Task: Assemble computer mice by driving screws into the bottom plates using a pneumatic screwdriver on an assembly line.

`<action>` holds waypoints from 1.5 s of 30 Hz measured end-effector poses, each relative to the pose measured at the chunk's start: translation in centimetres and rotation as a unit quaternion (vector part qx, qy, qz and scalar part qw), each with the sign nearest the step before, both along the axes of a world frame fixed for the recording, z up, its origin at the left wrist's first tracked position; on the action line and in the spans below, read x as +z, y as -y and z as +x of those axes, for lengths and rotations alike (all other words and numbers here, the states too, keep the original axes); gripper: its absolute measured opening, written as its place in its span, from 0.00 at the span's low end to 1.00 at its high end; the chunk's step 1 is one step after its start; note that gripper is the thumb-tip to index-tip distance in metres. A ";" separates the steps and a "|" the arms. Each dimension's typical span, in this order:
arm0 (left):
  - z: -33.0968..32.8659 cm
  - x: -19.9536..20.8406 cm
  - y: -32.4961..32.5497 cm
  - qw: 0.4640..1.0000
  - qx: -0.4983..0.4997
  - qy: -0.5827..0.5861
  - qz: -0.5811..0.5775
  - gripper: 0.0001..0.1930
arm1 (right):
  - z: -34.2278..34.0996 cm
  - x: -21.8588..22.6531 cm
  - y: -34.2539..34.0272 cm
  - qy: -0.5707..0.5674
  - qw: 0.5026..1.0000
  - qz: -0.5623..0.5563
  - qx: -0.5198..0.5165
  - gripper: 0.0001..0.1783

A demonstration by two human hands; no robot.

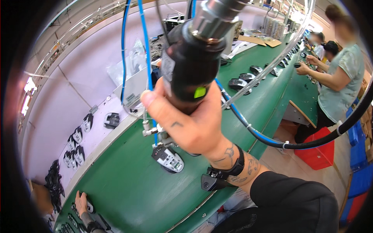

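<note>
My right hand (186,120) grips a black power screwdriver (194,66) with a metal collar at its top and a bright green square low on its body. Its lower tip is hidden behind my hand. Just beneath, on the green belt (128,182), rests a partly assembled computer mouse (168,158) with a grey-white inner shell. At the lower left, my left hand (81,204) is closed around another computer mouse (90,206), mostly covered by my fingers. More mouse parts (72,221) lie beside that hand.
Several mouse shells (77,134) line the pale ledge at left, near a heap of black parts (54,180). More mice (248,77) run along the belt's far side. Blue tubes (145,46) and a thick black hose (303,145) hang around me. A co-worker (342,73) stands at right by a red bin (316,149).
</note>
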State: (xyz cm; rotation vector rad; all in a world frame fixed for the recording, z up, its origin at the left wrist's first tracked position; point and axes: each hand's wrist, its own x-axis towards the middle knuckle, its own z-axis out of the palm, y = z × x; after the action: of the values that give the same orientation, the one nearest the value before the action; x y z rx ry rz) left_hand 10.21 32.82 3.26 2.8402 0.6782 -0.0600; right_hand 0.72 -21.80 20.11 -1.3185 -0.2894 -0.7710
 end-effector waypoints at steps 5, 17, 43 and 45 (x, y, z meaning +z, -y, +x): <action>1.2 0.7 1.8 0.996 -0.017 -0.072 0.041 0.32 | 0.3 -0.7 0.5 0.043 0.998 -0.044 -0.016 0.19; -4.1 -4.9 -1.1 0.948 -0.070 0.307 -0.046 0.31 | 0.8 -0.4 -1.7 0.108 0.994 0.003 -0.010 0.23; -4.8 -5.1 5.9 0.972 -0.060 0.210 0.083 0.24 | 0.3 -0.3 -1.9 0.097 0.993 0.071 0.016 0.19; -5.2 -5.7 2.0 0.963 -0.098 0.199 0.151 0.25 | 0.5 -0.2 -1.1 0.042 0.998 -0.048 0.000 0.23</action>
State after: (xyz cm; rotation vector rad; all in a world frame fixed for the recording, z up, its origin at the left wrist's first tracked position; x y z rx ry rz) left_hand 5.02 30.82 -2.45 3.0527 0.3404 0.6176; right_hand 1.21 -20.66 19.92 -1.3790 -0.3975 -0.8225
